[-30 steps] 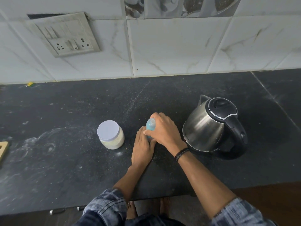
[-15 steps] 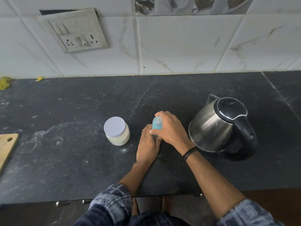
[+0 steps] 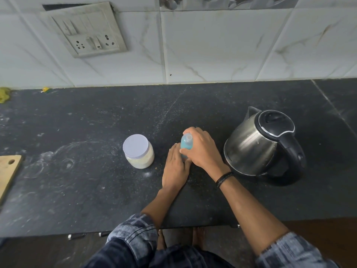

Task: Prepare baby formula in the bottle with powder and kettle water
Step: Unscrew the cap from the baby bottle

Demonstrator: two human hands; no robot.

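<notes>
1. The bottle (image 3: 185, 144) stands upright on the counter (image 3: 96, 190), between the jar (image 3: 140, 159) and the kettle (image 3: 251, 151). It is enclosed by both hands.
2. The right hand (image 3: 202, 151) comes over the bottle from the kettle side. Its fingers (image 3: 193, 130) curl round the far side of the upper body, and the thumb presses the near side. This hand grips the bottle.
3. The left hand (image 3: 175, 171) lies low on the counter, back upward. Its fingers (image 3: 173, 151) are straight and close together, touching the lower left side of the bottle. The thumb is hidden under the right hand, so whether it wraps the bottle cannot be told.
4. The bottle is small, translucent and blue. Its top shows as a paler round ring above the right thumb. Its base is hidden behind the hands.
5. The jar stands just left of the left hand, apart from it. It has a pale flat lid, fitted, and holds white powder.
6. The kettle stands right of the right hand. Its body is steel, with a black lid and handle; the lid is down and the spout points away from the person.
7. A wooden board (image 3: 8, 171) lies at the left edge of the counter.
</notes>
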